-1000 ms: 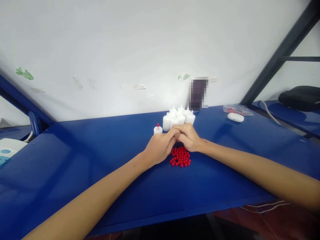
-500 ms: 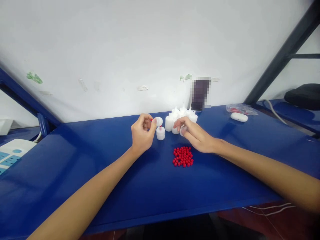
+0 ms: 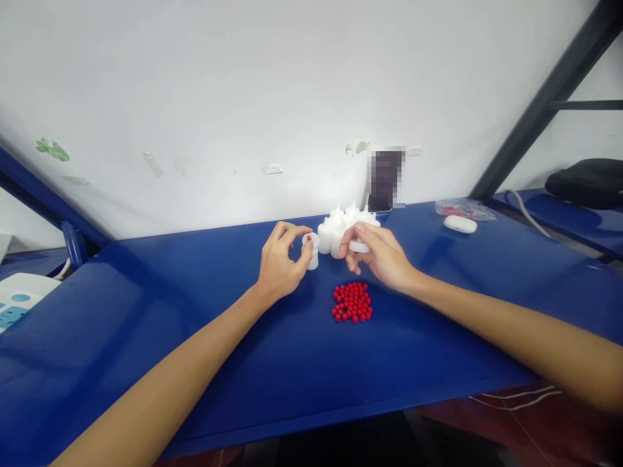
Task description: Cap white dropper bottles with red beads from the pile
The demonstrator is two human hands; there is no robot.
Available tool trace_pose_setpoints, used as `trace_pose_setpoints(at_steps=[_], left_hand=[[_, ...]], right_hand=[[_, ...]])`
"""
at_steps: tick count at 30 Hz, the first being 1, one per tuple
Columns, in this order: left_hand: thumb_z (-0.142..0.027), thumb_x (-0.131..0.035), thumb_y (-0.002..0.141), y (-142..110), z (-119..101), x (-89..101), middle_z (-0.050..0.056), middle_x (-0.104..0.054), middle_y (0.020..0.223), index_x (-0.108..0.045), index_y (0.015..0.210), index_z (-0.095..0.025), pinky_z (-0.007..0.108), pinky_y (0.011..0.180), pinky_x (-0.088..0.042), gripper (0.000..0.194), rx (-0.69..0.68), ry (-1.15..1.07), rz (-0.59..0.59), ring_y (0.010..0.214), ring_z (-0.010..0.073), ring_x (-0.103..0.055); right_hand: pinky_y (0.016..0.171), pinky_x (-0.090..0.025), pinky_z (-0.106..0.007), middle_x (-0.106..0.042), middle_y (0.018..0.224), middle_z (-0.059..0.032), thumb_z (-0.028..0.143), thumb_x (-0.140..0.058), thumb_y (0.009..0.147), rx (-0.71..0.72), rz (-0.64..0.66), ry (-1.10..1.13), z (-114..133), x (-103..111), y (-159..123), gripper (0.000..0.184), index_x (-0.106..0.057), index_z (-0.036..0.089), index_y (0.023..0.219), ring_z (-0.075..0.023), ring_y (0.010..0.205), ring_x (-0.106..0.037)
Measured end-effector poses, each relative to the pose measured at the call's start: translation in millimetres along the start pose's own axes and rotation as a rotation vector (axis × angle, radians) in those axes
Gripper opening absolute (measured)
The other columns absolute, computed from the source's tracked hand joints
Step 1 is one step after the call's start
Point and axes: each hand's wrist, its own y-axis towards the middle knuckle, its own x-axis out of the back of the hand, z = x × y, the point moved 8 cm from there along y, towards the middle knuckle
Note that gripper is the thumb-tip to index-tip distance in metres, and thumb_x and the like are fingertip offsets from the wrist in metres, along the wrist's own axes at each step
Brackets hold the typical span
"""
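Observation:
My left hand (image 3: 285, 259) pinches a small white bottle (image 3: 315, 241) between thumb and fingers. A red cap (image 3: 309, 238) sits on its top, facing me. Another white bottle (image 3: 314, 264) stands on the table right by it, partly covered; whether the two touch I cannot tell. In my right hand (image 3: 382, 256) is a white round piece (image 3: 359, 246) seen edge-on, gripped between thumb and fingers, its kind unclear. Just behind that hand stands a cluster of white bottles (image 3: 335, 230) with pointed nozzles. Several loose red caps (image 3: 353, 301) lie grouped in front of both hands.
The blue table (image 3: 219, 376) runs up to a white wall. A dark phone-like slab (image 3: 384, 178), partly blurred out, leans there. To the right lie a white case (image 3: 460, 224) and a clear plastic bag (image 3: 464, 209) with red bits. A white power strip (image 3: 24, 288) is at far left.
My left hand has lowered its bottle toward the standing one and turned the red cap toward me. My right hand has rolled over, tilting the white piece flatter. The view has shifted slightly.

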Motion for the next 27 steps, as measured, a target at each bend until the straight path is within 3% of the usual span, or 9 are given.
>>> trace_pose_setpoints(at_steps=[7, 9, 11, 13, 15, 18, 22, 27], left_hand=[[-0.026, -0.054, 0.094, -2.5, 5.1, -11.5, 0.006, -0.06, 0.103, -0.066, 0.104, -0.018, 0.03, 0.078, -0.048, 0.017, 0.009, 0.036, 0.069, 0.091, 0.0176, -0.058], [-0.025, -0.053, 0.094, -1.7, 2.7, -6.5, 0.007, -0.061, 0.105, -0.064, 0.108, -0.018, 0.031, 0.079, -0.048, 0.019, -0.016, 0.04, 0.025, 0.094, 0.0186, -0.058], [-0.022, -0.052, 0.093, -3.0, -8.2, 3.9, 0.007, -0.062, 0.101, -0.063, 0.106, -0.017, 0.031, 0.078, -0.048, 0.017, -0.108, 0.027, -0.061, 0.091, 0.018, -0.058], [-0.017, -0.052, 0.091, -8.3, -25.1, 7.9, 0.003, -0.062, 0.086, -0.062, 0.097, -0.017, 0.027, 0.071, -0.047, 0.012, -0.249, -0.035, -0.053, 0.076, 0.0138, -0.056], [-0.012, -0.051, 0.087, -17.0, -39.4, -1.5, -0.004, -0.055, 0.065, -0.06, 0.091, -0.017, 0.021, 0.059, -0.042, 0.011, -0.353, -0.135, 0.122, 0.054, 0.0081, -0.047], [-0.01, -0.05, 0.083, -29.6, -43.0, -20.4, -0.009, -0.047, 0.054, -0.057, 0.087, -0.017, 0.02, 0.05, -0.034, 0.012, -0.337, -0.202, 0.381, 0.044, 0.006, -0.039], [-0.012, -0.047, 0.082, -34.5, -29.6, -38.8, -0.008, -0.05, 0.055, -0.058, 0.091, -0.017, 0.02, 0.052, -0.035, 0.014, -0.22, -0.137, 0.568, 0.046, 0.0072, -0.042], [-0.015, -0.049, 0.083, -35.7, -23.3, -51.2, -0.007, -0.052, 0.057, -0.06, 0.099, -0.018, 0.022, 0.056, -0.035, 0.019, -0.166, -0.005, 0.736, 0.049, 0.0094, -0.045]], right_hand=[[0.047, -0.045, -0.026, -0.064, 0.069, -0.0028, 0.05, -0.052, 0.095, -0.036, 0.023, 0.061, -6.3, -3.0, -0.1, 0.038, -0.061, 0.016, 0.082, -0.012, 0.049, -0.055], [0.048, -0.045, -0.027, -0.064, 0.068, -0.0029, 0.049, -0.05, 0.096, -0.025, 0.026, 0.05, -6.0, -2.8, -0.2, 0.038, -0.062, 0.016, 0.081, -0.0127, 0.05, -0.056], [0.052, -0.044, -0.027, -0.064, 0.068, -0.0033, 0.047, -0.049, 0.097, 0.006, 0.027, 0.026, -4.7, -2.3, 0.0, 0.037, -0.063, 0.016, 0.081, -0.0136, 0.055, -0.057], [0.057, -0.044, -0.027, -0.065, 0.069, -0.004, 0.045, -0.048, 0.098, 0.047, 0.029, -0.013, -2.6, -2.1, 0.5, 0.038, -0.064, 0.016, 0.08, -0.0143, 0.06, -0.058], [0.061, -0.044, -0.028, -0.065, 0.069, -0.0038, 0.044, -0.047, 0.099, 0.081, 0.032, -0.049, -0.5, -2.1, 1.0, 0.038, -0.065, 0.016, 0.081, -0.0142, 0.062, -0.058], [0.057, -0.042, -0.028, -0.064, 0.066, -0.0018, 0.042, -0.046, 0.099, 0.097, 0.024, -0.075, 2.1, -1.1, 1.3, 0.036, -0.064, 0.016, 0.08, -0.0123, 0.055, -0.053], [0.044, -0.03, -0.025, -0.058, 0.056, 0.0007, 0.042, -0.045, 0.097, 0.034, -0.02, -0.141, 1.4, 3.6, 0.8, 0.037, -0.062, 0.016, 0.077, -0.0096, 0.042, -0.042], [0.044, -0.025, -0.025, -0.047, 0.044, 0.0027, 0.033, -0.048, 0.087, -0.017, -0.034, -0.255, -0.9, 7.2, 1.2, 0.033, -0.061, 0.015, 0.062, -0.0092, 0.042, -0.041]])
